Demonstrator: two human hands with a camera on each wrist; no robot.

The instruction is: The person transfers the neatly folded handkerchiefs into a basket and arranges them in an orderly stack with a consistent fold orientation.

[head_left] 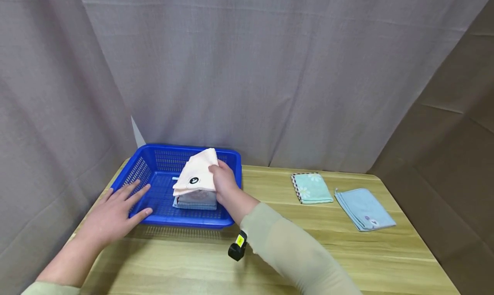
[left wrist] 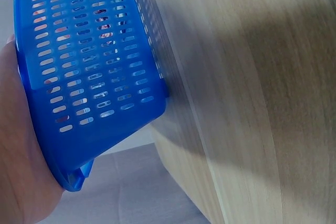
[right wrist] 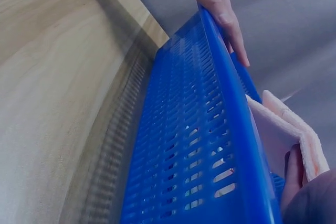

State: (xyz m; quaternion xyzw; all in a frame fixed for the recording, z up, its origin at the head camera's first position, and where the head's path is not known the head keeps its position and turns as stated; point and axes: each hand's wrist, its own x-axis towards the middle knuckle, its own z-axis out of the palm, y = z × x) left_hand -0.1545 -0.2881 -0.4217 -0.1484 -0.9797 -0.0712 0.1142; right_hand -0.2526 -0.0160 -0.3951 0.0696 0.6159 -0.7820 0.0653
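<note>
A folded pale pink towel with a small black embroidered face is pinched at its right edge by my right hand. It tilts over a stack of folded grey-blue towels in the right half of the blue plastic basket. In the right wrist view the pink towel shows above the basket's rim, thumb and fingers on its near edge. My left hand rests with spread, straight fingers over the basket's left front corner. The left wrist view shows that hand against the basket's rim.
To the right on the wooden table lie a folded mint towel with white flowers and a checked edge, and a folded light blue towel. A grey curtain hangs behind; a brown panel borders the right side.
</note>
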